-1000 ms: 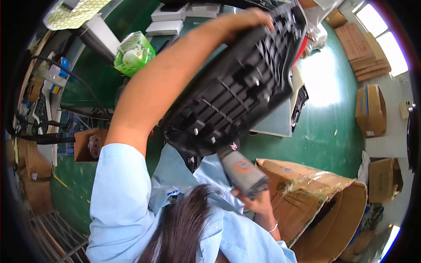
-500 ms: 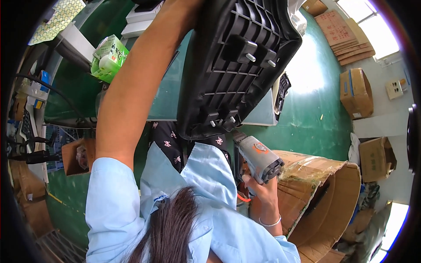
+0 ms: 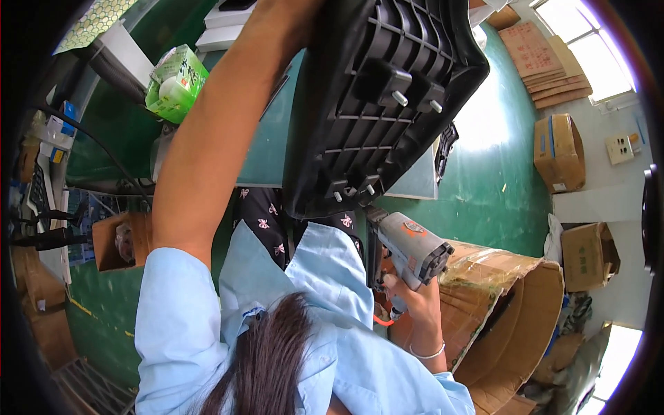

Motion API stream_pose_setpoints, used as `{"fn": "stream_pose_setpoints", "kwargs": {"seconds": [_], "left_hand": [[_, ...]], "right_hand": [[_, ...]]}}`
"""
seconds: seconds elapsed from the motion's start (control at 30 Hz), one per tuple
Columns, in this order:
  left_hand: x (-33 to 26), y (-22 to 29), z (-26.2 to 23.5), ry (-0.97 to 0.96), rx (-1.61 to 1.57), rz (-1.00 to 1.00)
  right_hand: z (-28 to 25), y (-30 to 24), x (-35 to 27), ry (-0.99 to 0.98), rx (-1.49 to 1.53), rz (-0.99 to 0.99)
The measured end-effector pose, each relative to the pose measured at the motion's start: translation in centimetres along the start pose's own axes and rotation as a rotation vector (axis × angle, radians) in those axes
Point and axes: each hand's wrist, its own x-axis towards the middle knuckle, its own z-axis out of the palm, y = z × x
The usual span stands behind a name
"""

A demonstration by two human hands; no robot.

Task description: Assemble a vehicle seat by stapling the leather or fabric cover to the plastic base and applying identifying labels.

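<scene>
A black seat cushion (image 3: 370, 138) is tilted up in front of me, its ribbed plastic underside and several metal bolts facing me. Along its far left side my left forearm reaches up; the left hand itself is hidden behind the cushion or beyond the upper edge. With fingers wrapped round its handle, my right hand (image 3: 419, 299) grips a grey pneumatic staple gun (image 3: 408, 238). The gun's nose is at the cushion's lower right corner; I cannot tell whether they touch. An orange air hose (image 3: 384, 319) comes off the bottom of the handle.
Under the cushion is a green-topped table (image 3: 266, 162), with a green tissue pack (image 3: 176, 83) at its left. A large open carton (image 3: 532, 332) stands close by my right forearm. Further right are more cartons (image 3: 559, 149) and flattened cardboard (image 3: 532, 55). A small open box (image 3: 111, 242) is at left.
The cushion has shifted slightly right in the picture. The staple gun has moved a little to the right with my right hand still round it.
</scene>
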Motion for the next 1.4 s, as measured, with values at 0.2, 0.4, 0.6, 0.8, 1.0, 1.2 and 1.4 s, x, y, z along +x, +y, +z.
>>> {"fn": "stream_pose_setpoints", "kwargs": {"seconds": [0.2, 0.4, 0.6, 0.8, 1.0, 1.2, 1.4], "left_hand": [[0.3, -0.5, -1.1, -0.03, -0.001, 0.002], [-1.0, 0.3, -0.2, -0.028, -0.024, 0.098], [-1.8, 0.8, 0.1, 0.084, 0.167, 0.289], [-2.0, 1.2, -1.9, -0.092, 0.504, 0.497], [-3.1, 1.9, 0.1, 0.11, 0.186, 0.153], [-1.7, 1.4, -1.0, -0.012, -0.069, 0.089], [-3.4, 1.5, -1.9, 0.079, -0.002, 0.238]], "right_hand": [[1.5, -0.1, 1.0, -0.034, -0.071, 0.082], [2.1, -1.6, 2.0, -0.057, -0.144, 0.148], [2.4, -1.0, 2.0, -0.063, -0.183, 0.069], [1.3, 0.1, 0.3, 0.025, 0.07, 0.011], [1.5, -0.2, -0.2, 0.049, 0.074, 0.039], [3.8, -1.0, 1.2, -0.106, 0.06, 0.143], [3.3, -0.2, 0.7, -0.155, 0.127, 0.152]]}}
